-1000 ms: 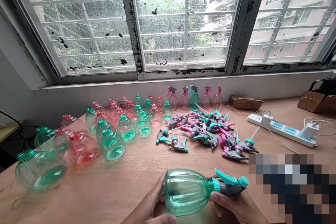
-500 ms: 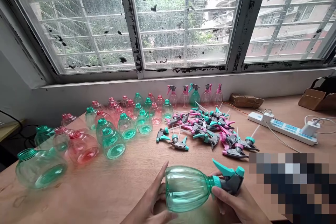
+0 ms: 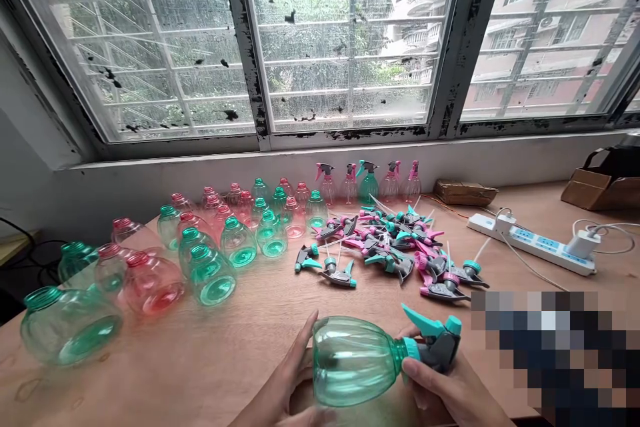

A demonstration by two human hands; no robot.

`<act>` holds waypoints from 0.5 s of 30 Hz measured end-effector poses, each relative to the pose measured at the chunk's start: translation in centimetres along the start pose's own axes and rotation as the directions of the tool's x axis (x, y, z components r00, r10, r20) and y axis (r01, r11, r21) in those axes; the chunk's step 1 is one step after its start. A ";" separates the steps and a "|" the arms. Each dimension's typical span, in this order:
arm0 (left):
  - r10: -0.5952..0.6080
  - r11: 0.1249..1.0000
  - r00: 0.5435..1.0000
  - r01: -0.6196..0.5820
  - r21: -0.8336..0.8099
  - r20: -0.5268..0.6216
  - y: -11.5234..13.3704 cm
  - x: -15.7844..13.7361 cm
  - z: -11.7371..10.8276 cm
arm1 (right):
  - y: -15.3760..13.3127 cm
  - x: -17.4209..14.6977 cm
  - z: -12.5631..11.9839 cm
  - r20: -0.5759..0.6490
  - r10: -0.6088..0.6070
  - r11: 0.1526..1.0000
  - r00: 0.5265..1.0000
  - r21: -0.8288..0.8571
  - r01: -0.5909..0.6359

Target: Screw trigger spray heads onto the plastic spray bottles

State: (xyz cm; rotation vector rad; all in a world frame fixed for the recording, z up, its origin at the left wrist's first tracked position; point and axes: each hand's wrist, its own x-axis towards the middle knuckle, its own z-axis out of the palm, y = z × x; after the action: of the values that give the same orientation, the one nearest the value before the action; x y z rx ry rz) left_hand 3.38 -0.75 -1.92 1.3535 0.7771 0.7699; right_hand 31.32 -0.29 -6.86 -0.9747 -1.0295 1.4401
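A green see-through spray bottle [image 3: 353, 361] lies on its side in the air above the front of the table, its base to the left. My left hand [image 3: 295, 380] is wrapped round the base end. My right hand [image 3: 445, 380] grips the neck, thumb and fingers on the turquoise collar [image 3: 411, 349]. On that neck sits a spray head [image 3: 440, 340], grey with a turquoise trigger and nozzle, pointing up and right. Behind the bottle lies a pile of loose spray heads [image 3: 395, 240] in pink, turquoise and grey, some with white dip tubes.
Several open green bottles [image 3: 215, 277] and red bottles [image 3: 153, 287] stand on the left. Against the wall is a row of bottles with spray heads [image 3: 369, 183]. A power strip [image 3: 533, 243] with cables, a brown package [image 3: 465, 192] and a cardboard box [image 3: 600, 180] occupy the right.
Both hands keep their hold on the spray bottle, which has barely moved. The whole view has shifted slightly, so the scene sits a little further left.
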 end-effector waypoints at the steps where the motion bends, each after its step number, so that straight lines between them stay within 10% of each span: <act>1: -0.002 1.000 1.000 0.002 0.005 -0.003 0.0 0.0 0.1 | -0.1 0.0 0.0 -0.003 0.006 1.000 1.000 0.004 -0.006; 15: 0.009 1.000 1.000 -0.009 0.015 0.029 -0.1 0.0 -0.5 | 0.0 -0.2 0.3 -0.063 0.001 1.000 0.998 -0.015 -0.002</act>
State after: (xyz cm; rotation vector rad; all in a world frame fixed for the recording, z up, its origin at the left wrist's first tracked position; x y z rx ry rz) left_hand 2.93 -0.49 -2.04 1.3793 0.7562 0.7515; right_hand 31.08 -0.49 -6.73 -1.0254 -0.9952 1.3963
